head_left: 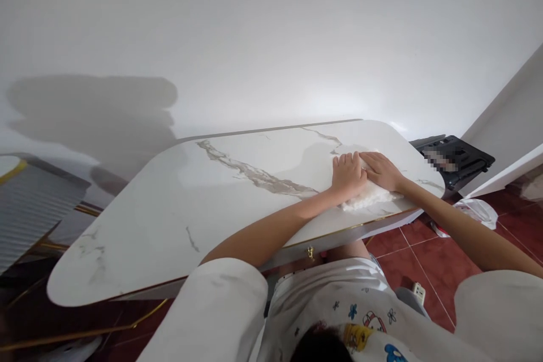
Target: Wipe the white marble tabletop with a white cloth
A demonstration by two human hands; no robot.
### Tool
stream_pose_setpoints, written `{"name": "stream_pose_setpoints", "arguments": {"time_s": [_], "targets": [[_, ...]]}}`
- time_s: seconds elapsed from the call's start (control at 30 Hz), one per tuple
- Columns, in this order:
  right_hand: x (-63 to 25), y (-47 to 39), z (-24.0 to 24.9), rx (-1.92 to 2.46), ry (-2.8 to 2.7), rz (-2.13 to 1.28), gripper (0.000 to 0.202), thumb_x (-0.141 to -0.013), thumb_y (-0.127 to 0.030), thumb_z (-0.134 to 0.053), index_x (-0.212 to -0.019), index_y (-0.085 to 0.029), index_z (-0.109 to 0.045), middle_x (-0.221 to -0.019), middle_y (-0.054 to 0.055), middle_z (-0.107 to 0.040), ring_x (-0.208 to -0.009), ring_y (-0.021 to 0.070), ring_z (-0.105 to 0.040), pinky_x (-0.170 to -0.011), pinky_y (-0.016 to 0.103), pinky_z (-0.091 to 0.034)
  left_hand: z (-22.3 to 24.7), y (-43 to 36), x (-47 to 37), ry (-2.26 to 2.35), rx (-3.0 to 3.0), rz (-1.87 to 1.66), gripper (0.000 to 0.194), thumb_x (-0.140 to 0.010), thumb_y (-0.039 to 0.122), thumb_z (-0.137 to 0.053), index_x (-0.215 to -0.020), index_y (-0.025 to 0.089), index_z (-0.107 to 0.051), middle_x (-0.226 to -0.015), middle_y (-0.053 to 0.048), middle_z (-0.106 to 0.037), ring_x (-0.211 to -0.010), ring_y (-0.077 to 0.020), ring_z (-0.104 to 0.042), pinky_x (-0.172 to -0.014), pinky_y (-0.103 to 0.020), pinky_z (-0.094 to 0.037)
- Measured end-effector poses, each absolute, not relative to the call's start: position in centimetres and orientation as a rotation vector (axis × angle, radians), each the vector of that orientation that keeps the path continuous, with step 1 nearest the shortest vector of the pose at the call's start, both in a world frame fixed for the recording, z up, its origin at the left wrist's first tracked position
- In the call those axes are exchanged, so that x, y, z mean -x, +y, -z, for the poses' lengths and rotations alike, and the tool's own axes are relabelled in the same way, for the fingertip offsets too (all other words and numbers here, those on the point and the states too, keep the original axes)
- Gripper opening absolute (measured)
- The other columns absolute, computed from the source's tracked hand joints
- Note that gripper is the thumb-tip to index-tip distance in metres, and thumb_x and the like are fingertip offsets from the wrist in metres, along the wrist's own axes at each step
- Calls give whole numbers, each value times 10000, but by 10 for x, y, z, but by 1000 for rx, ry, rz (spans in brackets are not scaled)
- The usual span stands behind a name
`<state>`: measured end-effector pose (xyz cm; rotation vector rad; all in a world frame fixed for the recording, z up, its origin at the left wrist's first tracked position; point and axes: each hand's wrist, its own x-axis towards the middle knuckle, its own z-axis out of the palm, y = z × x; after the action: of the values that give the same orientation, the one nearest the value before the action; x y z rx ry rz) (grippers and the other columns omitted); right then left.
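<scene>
A bunched, fluffy white cloth (369, 198) lies on the right part of a white marble-patterned tabletop (169, 192). My left hand (348, 175) is on the cloth with its fingers bent over it, pressing it to the surface. Flat beside it rests my right hand (382, 171), its fingers stretched toward the left hand and touching it, palm down on the cloth. Part of the cloth is hidden beneath both hands.
A pale wall (271, 39) runs behind the table. A small gold knob (310, 252) sits on the front edge. To the right are a black case (462, 158) and a plastic bag (477, 210) on red floor tiles. A grey ribbed piece of furniture (38, 203) stands left.
</scene>
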<state>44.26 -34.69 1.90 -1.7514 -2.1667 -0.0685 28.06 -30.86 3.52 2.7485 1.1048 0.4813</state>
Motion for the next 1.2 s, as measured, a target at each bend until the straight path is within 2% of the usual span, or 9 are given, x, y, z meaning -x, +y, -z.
{"name": "stream_pose_setpoints", "arguments": {"time_s": [0.27,0.67,0.97,1.13,1.2], "targets": [[-441,-394,-17,1666,-2179,89,517,-925,-345,-366,-1390,-176,-516,-1396,138,-594,-1286,321,-540,-1083,546,-421,-36,-356,-273,1070,-2776,-452,566,-947,248,-358,-1479,54,-356,-1362,-199,-558,-1294,-318,-464,-1145,-534,-293],[-530,-400,-18,1805,-2129,13,575,-901,-446,-379,-1403,-213,-536,-1440,125,-573,-1331,342,-515,-1123,571,-386,-36,-357,-347,903,-2692,-545,603,-963,286,-367,-1500,15,-328,-1349,-230,-543,-1284,-344,-450,-1135,-529,-258],[-540,-344,-21,1811,-2141,23,580,-854,-336,-397,-1380,-153,-558,-1431,135,-581,-1326,344,-518,-1121,552,-403,-39,-312,-361,967,-2667,-550,544,-957,270,-358,-1449,43,-406,-1319,-201,-584,-1237,-320,-488,-1092,-495,-287],[-544,-291,-22,1756,-2185,31,573,-834,-259,-380,-1377,-220,-557,-1423,60,-598,-1356,313,-487,-1220,575,-252,-40,-267,-368,1035,-2648,-550,505,-960,265,-363,-1418,68,-443,-1304,-188,-593,-1247,-311,-491,-1086,-469,-289],[-545,-268,-21,1777,-2161,15,573,-820,-249,-386,-1362,-221,-569,-1400,55,-615,-1334,313,-504,-1222,560,-255,-40,-247,-370,1053,-2646,-547,479,-959,257,-364,-1397,92,-463,-1299,-178,-597,-1244,-305,-498,-1085,-460,-291]]}}
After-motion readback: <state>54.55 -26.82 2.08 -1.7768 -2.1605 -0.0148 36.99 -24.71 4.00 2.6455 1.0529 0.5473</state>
